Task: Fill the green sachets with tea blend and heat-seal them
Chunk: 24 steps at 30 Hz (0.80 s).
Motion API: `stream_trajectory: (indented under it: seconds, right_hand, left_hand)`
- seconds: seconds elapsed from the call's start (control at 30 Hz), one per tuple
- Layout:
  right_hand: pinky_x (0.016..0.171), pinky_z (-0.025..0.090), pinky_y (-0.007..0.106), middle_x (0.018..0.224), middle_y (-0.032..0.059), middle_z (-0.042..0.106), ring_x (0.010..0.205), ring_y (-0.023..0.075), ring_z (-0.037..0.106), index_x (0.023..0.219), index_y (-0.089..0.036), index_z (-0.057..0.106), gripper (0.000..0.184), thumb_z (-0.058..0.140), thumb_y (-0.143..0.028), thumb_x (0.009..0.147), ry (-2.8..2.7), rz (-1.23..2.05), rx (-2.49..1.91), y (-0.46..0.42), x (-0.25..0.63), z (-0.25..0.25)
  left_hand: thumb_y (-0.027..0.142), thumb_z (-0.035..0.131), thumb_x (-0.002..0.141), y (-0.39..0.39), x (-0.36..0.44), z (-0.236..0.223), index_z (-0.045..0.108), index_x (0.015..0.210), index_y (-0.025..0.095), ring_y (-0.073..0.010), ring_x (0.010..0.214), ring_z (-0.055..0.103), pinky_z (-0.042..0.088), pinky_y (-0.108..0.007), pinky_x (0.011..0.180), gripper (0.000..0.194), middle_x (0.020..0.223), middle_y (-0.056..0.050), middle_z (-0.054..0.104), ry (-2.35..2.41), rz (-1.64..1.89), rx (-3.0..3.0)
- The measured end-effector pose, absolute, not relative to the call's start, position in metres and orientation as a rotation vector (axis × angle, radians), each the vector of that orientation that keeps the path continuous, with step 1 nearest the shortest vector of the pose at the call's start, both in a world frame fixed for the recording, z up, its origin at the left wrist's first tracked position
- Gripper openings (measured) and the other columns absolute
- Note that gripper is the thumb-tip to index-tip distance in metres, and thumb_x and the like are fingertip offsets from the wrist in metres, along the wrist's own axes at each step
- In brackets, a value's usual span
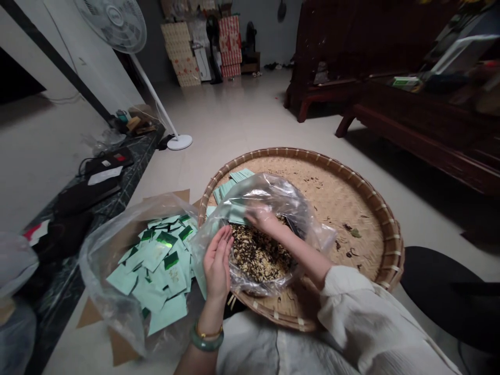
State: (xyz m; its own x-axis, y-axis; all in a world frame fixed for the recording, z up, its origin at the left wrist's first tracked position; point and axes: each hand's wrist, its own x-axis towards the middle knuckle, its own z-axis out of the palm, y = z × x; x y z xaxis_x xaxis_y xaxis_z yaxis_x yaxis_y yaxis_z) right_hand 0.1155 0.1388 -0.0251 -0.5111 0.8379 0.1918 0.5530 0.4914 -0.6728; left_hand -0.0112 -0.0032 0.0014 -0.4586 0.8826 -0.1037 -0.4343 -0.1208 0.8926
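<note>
Our left hand [216, 260] is open, palm up, with the fingers lightly curled, and it hangs just beside one clear plastic bag [273, 195] without gripping anything. Our right hand [261, 219] reaches into the mouth of that bag from 4 o'clock; plastic hides part of it, so we cannot tell whether it is open or closed. The bag sits on one round woven bamboo tray [351, 179] and holds a heap of dried dark and pale tea-like flakes [260, 255], with a few stray flakes scattered on the tray at 3 o'clock. Left of the tray, at 9 o'clock, a second plastic bag [101, 271] holds well over a dozen mint-green sachets [156, 271], each with a dark green band; their small printing is too small for us to read. A few more sachets [234, 182] lie at the tray's 11 o'clock edge, partly under the first bag. Our left wrist wears one green bangle [207, 338] and one gold bracelet [209, 329]. One white standing fan [115, 26] stands at 11 o'clock, stacked cartons [175, 52] at 12 o'clock, and one dark wooden bench [410, 120] at 2 o'clock.
</note>
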Motion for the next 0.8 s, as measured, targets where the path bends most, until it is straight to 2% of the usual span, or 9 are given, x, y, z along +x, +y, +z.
stream_trajectory:
  seconds: [0.07,0.17,0.23,0.3,0.37,0.43,0.53,0.67,0.8]
  right_hand:
    - [0.084,0.047,0.033,0.090,0.0077,0.070,0.088,0.0203,0.062,0.084,-0.017,0.067,0.013,0.054,-0.021,0.087,-2.188,0.788,-1.117,0.123,0.122,-0.015]
    - [0.069,0.049,0.028,0.077,0.0033,0.066,0.072,0.0164,0.061,0.082,-0.016,0.063,0.008,0.055,-0.018,0.083,-1.918,1.211,-1.007,0.093,0.134,-0.004]
    - [0.062,0.049,0.024,0.079,0.0015,0.063,0.067,0.0137,0.059,0.093,-0.017,0.060,0.013,0.055,-0.017,0.081,-1.748,1.400,-0.965,0.074,0.142,0.001]
    - [0.058,0.048,0.023,0.085,0.0018,0.061,0.065,0.0123,0.057,0.115,-0.019,0.053,0.036,0.053,-0.014,0.079,-1.676,1.453,-0.950,0.059,0.151,0.005]
    - [0.058,0.048,0.023,0.094,0.0044,0.060,0.066,0.0123,0.057,0.133,-0.022,0.041,0.056,0.051,-0.010,0.079,-1.726,1.364,-0.955,0.049,0.160,0.010]
    - [0.063,0.050,0.026,0.100,0.0064,0.059,0.071,0.0136,0.057,0.138,-0.025,0.040,0.059,0.050,-0.009,0.082,-1.867,1.164,-0.957,0.044,0.167,0.014]
    - [0.075,0.051,0.032,0.100,0.0078,0.058,0.084,0.0174,0.059,0.131,-0.025,0.052,0.044,0.051,-0.014,0.088,-2.057,0.822,-0.947,0.040,0.172,0.016]
    - [0.077,0.051,0.033,0.108,0.0111,0.060,0.094,0.0201,0.058,0.124,-0.024,0.058,0.033,0.046,-0.019,0.094,-2.134,0.414,-0.931,0.036,0.171,0.010]
    - [0.078,0.050,0.038,0.099,0.0110,0.062,0.096,0.0231,0.054,0.097,-0.022,0.068,0.017,0.054,-0.026,0.091,-2.105,0.156,-0.938,0.035,0.169,0.011]
  left_hand:
    - [0.031,0.068,0.078,-0.001,-0.010,-0.001,0.062,0.118,0.018,-0.0241,0.127,0.051,0.037,-0.039,0.109,0.043,0.135,-0.014,0.056,1.193,1.746,0.589]
    - [0.030,0.072,0.074,0.001,-0.005,-0.005,0.057,0.124,0.019,-0.0223,0.125,0.052,0.039,-0.036,0.107,0.053,0.135,-0.013,0.056,1.254,1.619,0.654]
    - [0.029,0.076,0.069,0.001,-0.001,-0.006,0.061,0.118,0.015,-0.0229,0.112,0.062,0.045,-0.037,0.100,0.053,0.119,-0.014,0.067,1.301,1.460,0.674]
    - [0.028,0.079,0.064,0.001,0.004,-0.005,0.065,0.110,0.011,-0.0218,0.093,0.069,0.051,-0.037,0.091,0.051,0.098,-0.012,0.073,1.347,1.354,0.668]
    - [0.026,0.081,0.059,0.000,0.007,-0.003,0.066,0.105,0.010,-0.0190,0.079,0.070,0.054,-0.034,0.082,0.051,0.085,-0.008,0.074,1.374,1.343,0.667]
    - [0.022,0.082,0.054,-0.001,0.009,0.000,0.066,0.101,0.010,-0.0166,0.071,0.069,0.056,-0.031,0.074,0.051,0.076,-0.005,0.073,1.379,1.355,0.687]
    - [0.019,0.084,0.049,-0.004,0.010,0.005,0.069,0.090,0.012,-0.0140,0.063,0.066,0.055,-0.026,0.066,0.044,0.067,-0.001,0.070,1.413,1.350,0.731]
    - [0.021,0.084,0.050,-0.006,0.011,0.007,0.069,0.087,0.012,-0.0124,0.059,0.064,0.052,-0.023,0.060,0.041,0.064,-0.001,0.069,1.427,1.333,0.758]
    - [0.025,0.082,0.053,-0.007,0.012,0.010,0.069,0.085,0.012,-0.0132,0.059,0.064,0.052,-0.023,0.059,0.036,0.066,-0.002,0.070,1.397,1.301,0.806]
